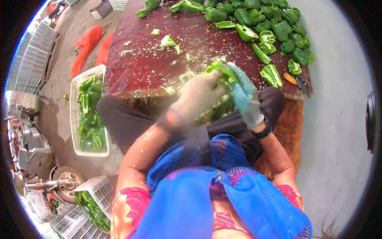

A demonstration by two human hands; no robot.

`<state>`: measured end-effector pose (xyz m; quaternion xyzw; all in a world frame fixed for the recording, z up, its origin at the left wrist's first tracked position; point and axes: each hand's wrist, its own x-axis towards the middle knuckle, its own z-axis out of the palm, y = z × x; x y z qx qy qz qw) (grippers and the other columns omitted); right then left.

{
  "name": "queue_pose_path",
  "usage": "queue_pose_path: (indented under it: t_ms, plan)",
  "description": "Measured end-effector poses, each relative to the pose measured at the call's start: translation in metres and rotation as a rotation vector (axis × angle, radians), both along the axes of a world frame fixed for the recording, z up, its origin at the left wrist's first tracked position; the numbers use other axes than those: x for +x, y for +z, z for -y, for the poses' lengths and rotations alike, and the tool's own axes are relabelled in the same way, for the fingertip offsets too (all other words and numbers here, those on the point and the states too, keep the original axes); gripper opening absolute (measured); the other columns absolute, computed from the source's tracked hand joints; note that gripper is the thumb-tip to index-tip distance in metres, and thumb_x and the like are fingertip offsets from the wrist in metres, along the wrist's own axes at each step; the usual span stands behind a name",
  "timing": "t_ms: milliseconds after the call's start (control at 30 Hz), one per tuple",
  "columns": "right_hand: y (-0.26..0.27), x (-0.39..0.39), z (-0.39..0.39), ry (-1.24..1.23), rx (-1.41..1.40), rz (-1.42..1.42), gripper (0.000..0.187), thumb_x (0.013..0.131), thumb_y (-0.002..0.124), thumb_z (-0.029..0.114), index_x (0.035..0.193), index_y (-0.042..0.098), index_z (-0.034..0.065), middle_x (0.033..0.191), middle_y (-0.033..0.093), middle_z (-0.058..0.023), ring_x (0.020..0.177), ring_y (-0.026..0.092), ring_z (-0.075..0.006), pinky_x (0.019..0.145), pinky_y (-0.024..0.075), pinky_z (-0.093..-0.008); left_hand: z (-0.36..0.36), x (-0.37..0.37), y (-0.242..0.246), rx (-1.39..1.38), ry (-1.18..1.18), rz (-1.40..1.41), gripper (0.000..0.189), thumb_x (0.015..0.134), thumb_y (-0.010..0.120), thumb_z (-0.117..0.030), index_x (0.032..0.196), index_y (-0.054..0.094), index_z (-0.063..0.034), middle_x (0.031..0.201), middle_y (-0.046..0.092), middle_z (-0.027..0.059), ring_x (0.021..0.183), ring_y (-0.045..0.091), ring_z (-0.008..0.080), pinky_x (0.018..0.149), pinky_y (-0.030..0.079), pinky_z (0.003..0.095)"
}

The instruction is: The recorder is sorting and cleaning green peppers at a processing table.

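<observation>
A cut green bell pepper point(222, 68) is in my right hand point(246, 98), which wears a teal-coated glove. My left hand point(200, 94), in a pale knit glove, is motion-blurred and lies against the pepper's near side. Its fingertips are partly hidden, so its hold cannot be made out. Below both hands, a blurred heap of pale green scraps point(219, 110) shows between my knees. Just past the hands, white seeds and a pepper core point(168, 41) are scattered on the dark red tabletop point(140, 62). Halved peppers point(271, 76) lie to the right.
Whole green peppers point(280, 30) are piled at the far right of the table. A knife with an orange handle point(289, 78) lies near its right corner. At left stands a white crate point(73, 119) of cut peppers. Red mesh bags point(89, 38) and a motorcycle wheel point(67, 182) are beyond.
</observation>
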<state>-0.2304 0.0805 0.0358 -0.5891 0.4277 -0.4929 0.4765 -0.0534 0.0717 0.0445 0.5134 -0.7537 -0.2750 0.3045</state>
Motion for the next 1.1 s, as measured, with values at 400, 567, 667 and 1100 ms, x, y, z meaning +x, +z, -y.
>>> queue_pose_path:
  t_ms: [400,567,667,1100]
  plan:
    - [-0.003,0.011,0.034,-0.087,0.354,0.162,0.042,0.097,0.046,0.003,0.138,0.055,-0.0032,0.126,0.065,-0.0133,0.112,0.065,-0.0178,0.097,0.0537,-0.0305,-0.005,0.002,-0.006,-0.266,-0.089,-0.128,0.01,0.089,0.059,-0.012,0.08,0.059,-0.0074,0.076,0.062,0.0112,0.084,0.068,0.0319,0.068,0.053,0.0454]
    - [0.018,0.014,0.053,-0.174,0.042,0.097,0.043,0.098,0.043,0.001,0.139,0.054,-0.0028,0.132,0.062,-0.0134,0.118,0.061,-0.021,0.104,0.0481,-0.0327,0.01,0.056,-0.029,0.177,-0.29,0.166,0.024,0.096,0.06,-0.028,0.112,0.07,-0.0133,0.108,0.068,0.0127,0.098,0.067,0.0308,0.087,0.054,0.0406]
    - [0.045,0.042,0.047,-0.265,-0.018,0.165,0.044,0.096,0.045,0.001,0.14,0.053,-0.0041,0.14,0.058,-0.0136,0.128,0.056,-0.0226,0.111,0.0421,-0.0355,0.049,0.079,-0.026,0.561,0.144,-0.872,0.031,0.097,0.056,-0.014,0.127,0.059,-0.0058,0.122,0.064,0.0145,0.11,0.063,0.0276,0.089,0.055,0.0381]
    - [0.029,0.118,0.087,0.543,-0.462,-0.126,0.044,0.092,0.055,0.006,0.136,0.059,0.0012,0.138,0.058,-0.0198,0.127,0.056,-0.0291,0.101,0.0497,-0.0373,0.019,0.188,0.006,0.227,0.477,-1.382,0.033,0.106,0.044,-0.022,0.128,0.059,-0.0031,0.113,0.065,0.007,0.09,0.066,0.0185,0.075,0.054,0.0336]
